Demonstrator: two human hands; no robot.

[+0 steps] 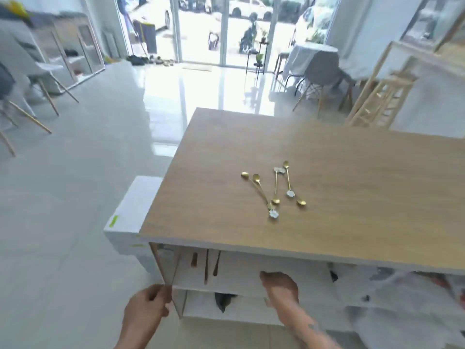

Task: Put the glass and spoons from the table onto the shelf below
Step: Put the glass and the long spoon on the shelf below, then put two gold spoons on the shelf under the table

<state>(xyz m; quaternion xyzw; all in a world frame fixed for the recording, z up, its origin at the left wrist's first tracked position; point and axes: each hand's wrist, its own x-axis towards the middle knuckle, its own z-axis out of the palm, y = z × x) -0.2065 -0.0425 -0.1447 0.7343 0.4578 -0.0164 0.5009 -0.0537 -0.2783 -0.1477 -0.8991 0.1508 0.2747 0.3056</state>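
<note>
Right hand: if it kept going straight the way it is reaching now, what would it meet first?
The right hand points up and in, under the tabletop edge. First contact would probably be the white shelf surface or its back panel; blur leaves the depth uncertain. The spoons lie above, out of that line.

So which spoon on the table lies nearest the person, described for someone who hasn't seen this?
Start at the wooden tabletop and find the cluster of gold spoons. The nearest spoon runs diagonally; its pale flower-shaped handle end points toward the table's front edge, closer than any other spoon's end.
</note>
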